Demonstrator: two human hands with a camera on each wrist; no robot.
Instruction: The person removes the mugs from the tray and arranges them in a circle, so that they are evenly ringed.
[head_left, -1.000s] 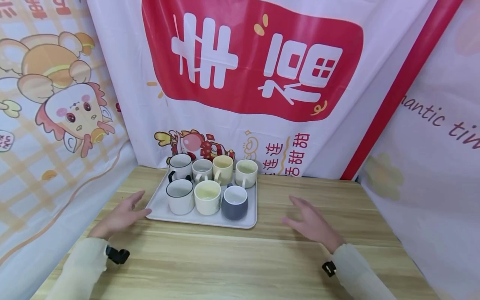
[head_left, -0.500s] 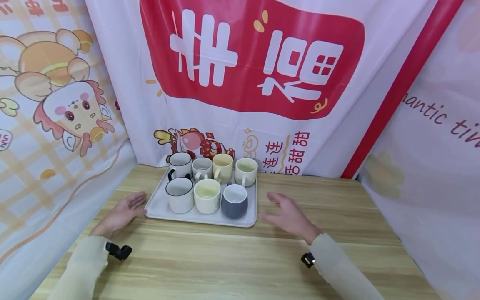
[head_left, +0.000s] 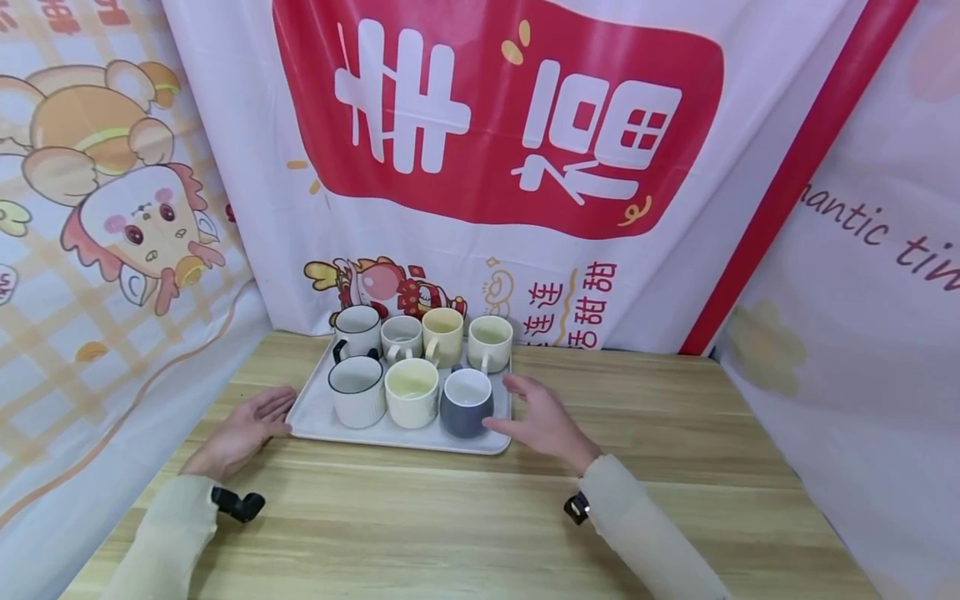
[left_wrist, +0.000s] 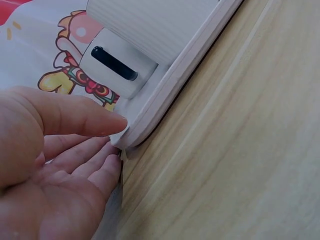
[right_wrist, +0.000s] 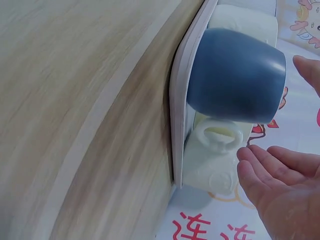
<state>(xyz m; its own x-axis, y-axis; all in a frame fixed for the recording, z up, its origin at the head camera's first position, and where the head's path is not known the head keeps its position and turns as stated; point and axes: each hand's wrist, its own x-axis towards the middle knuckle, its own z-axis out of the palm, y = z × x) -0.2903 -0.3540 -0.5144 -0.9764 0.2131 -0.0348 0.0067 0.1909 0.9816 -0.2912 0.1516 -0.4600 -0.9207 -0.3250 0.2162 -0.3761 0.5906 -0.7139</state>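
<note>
A dark blue-grey mug (head_left: 463, 414) with a white inside stands at the front right of a white rectangular tray (head_left: 311, 418). My right hand (head_left: 543, 423) is at its right side, thumb and fingers spread; in the right wrist view a gap shows between the fingers (right_wrist: 272, 167) and the mug. My left hand (head_left: 243, 429) lies at the tray's left front corner, fingers extended, with the thumb (left_wrist: 85, 115) right at the rim. Beside the blue-grey mug are a pale yellow mug (head_left: 412, 404) and a white black-rimmed mug (head_left: 357, 400).
Behind them on the tray stand another black-rimmed mug (head_left: 357, 329), a small whitish mug (head_left: 401, 337), a yellow mug (head_left: 442, 337) and a cream mug (head_left: 490, 343). The wooden table (head_left: 420, 525) ends at a printed curtain (head_left: 630, 308) just behind the tray.
My right hand has moved left from over the table to beside the blue-grey mug. The left hand has stayed by the tray corner, its fingers drawn closer together.
</note>
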